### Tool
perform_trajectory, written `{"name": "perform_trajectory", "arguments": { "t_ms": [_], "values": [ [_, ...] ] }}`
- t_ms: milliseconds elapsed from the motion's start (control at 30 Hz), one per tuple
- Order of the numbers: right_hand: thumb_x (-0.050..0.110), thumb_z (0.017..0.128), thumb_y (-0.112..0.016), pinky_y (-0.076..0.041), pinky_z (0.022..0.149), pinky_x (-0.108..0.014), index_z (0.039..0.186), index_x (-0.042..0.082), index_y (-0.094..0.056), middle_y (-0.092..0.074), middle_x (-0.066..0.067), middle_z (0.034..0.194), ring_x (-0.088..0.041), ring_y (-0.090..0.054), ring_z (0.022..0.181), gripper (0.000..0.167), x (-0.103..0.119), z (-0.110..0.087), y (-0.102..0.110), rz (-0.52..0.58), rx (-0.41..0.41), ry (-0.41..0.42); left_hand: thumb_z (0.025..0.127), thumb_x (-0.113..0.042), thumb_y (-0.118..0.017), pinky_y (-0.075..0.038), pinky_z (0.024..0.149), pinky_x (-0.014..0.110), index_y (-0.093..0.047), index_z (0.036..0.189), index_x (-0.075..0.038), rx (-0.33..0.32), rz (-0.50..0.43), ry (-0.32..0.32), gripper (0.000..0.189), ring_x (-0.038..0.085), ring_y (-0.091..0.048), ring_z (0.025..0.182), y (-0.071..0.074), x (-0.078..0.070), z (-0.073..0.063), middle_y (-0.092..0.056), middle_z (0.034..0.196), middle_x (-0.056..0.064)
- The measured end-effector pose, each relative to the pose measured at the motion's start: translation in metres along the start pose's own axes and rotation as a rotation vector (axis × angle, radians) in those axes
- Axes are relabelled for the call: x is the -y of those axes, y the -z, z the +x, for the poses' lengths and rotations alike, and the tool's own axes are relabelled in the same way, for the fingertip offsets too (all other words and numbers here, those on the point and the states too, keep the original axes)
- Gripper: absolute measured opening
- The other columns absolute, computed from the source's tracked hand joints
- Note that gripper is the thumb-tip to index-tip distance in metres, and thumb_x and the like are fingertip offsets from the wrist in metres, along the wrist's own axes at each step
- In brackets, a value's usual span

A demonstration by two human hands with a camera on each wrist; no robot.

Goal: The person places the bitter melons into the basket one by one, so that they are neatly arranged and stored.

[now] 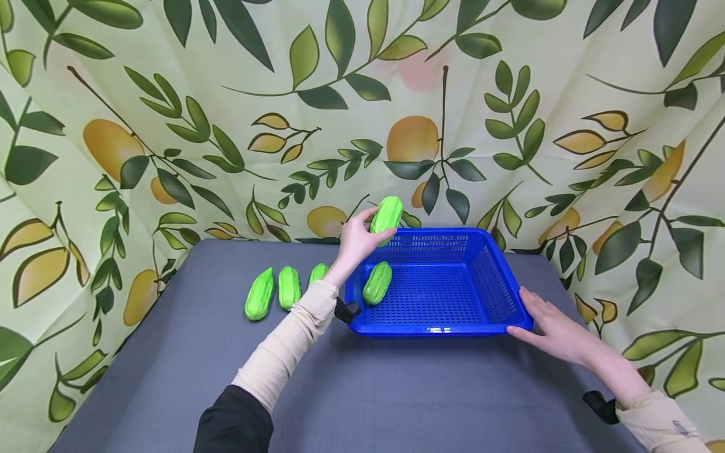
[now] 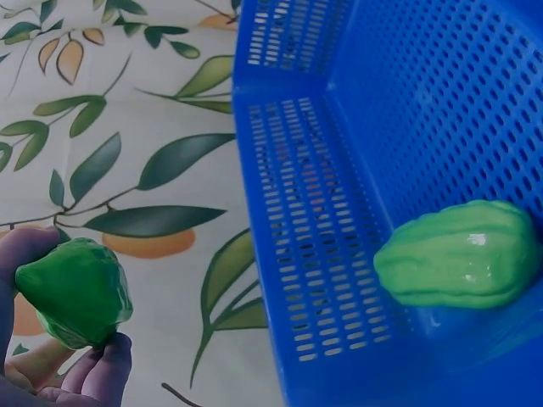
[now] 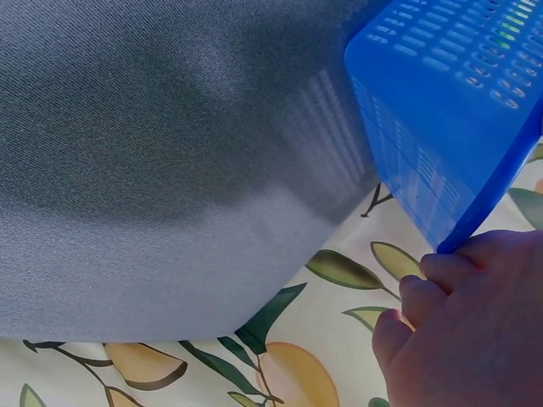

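Head view: one green ribbed vegetable (image 1: 387, 215) is grasped by the left hand (image 1: 357, 244), between thumb and fingers, at the rear left corner of the blue basket (image 1: 408, 329). The vegetable is located just to the right of this hand's palm; its long axis is seen nearly upright, with the top leaned slightly to the right. The basket's inside is placed to the right and nearer to the person; its height below the vegetable cannot be told. The left hand is clearly the nearer one. The right hand (image 1: 557, 330), its fingers extended, is rested against the basket's front right corner, and nothing is grasped by it. Inside, a second vegetable (image 1: 377, 283) is laid near the left wall.
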State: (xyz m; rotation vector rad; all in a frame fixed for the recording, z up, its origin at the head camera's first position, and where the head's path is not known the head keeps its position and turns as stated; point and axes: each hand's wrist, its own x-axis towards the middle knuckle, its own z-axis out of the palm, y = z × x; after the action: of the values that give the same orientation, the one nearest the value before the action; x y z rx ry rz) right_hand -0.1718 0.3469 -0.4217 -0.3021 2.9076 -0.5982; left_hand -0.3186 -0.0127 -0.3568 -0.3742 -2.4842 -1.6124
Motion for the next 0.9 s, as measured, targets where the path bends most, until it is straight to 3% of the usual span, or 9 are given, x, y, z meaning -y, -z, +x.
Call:
{"name": "perform_trajectory", "arguments": {
  "t_ms": [233, 433, 900],
  "values": [
    [0.054, 0.089, -0.056, -0.015, 0.109, -0.068, 0.149, -0.007, -0.010, -0.012, -0.034, 0.152, -0.054, -0.014, 0.138, 0.097, 0.000, 0.001, -0.001, -0.009, -0.006, -0.002, 0.078, -0.026, -0.077, -0.056, 0.084, 0.032, -0.054, 0.133, -0.008, 0.011, 0.074, 0.017, 0.062, 0.025, -0.066, 0.106, -0.001, 0.001, 0.009, -0.065, 0.121, 0.013],
    [0.055, 0.089, -0.056, -0.014, 0.110, -0.068, 0.148, -0.008, -0.009, -0.012, -0.035, 0.152, -0.054, -0.014, 0.138, 0.098, -0.001, 0.000, 0.000, -0.011, -0.002, -0.010, 0.078, -0.024, -0.078, -0.057, 0.082, 0.034, -0.055, 0.132, -0.008, -0.012, 0.061, 0.031, 0.061, 0.026, -0.067, 0.104, -0.003, 0.002, 0.013, -0.066, 0.119, 0.014],
    [0.054, 0.089, -0.056, -0.013, 0.110, -0.067, 0.149, -0.007, -0.010, -0.012, -0.034, 0.152, -0.054, -0.013, 0.138, 0.097, 0.001, -0.002, 0.001, 0.001, -0.008, -0.005, 0.079, -0.023, -0.076, -0.056, 0.081, 0.030, -0.054, 0.132, -0.006, 0.080, 0.031, 0.014, 0.060, 0.025, -0.067, 0.103, -0.041, -0.003, 0.009, -0.067, 0.119, 0.013]
  ]
}}
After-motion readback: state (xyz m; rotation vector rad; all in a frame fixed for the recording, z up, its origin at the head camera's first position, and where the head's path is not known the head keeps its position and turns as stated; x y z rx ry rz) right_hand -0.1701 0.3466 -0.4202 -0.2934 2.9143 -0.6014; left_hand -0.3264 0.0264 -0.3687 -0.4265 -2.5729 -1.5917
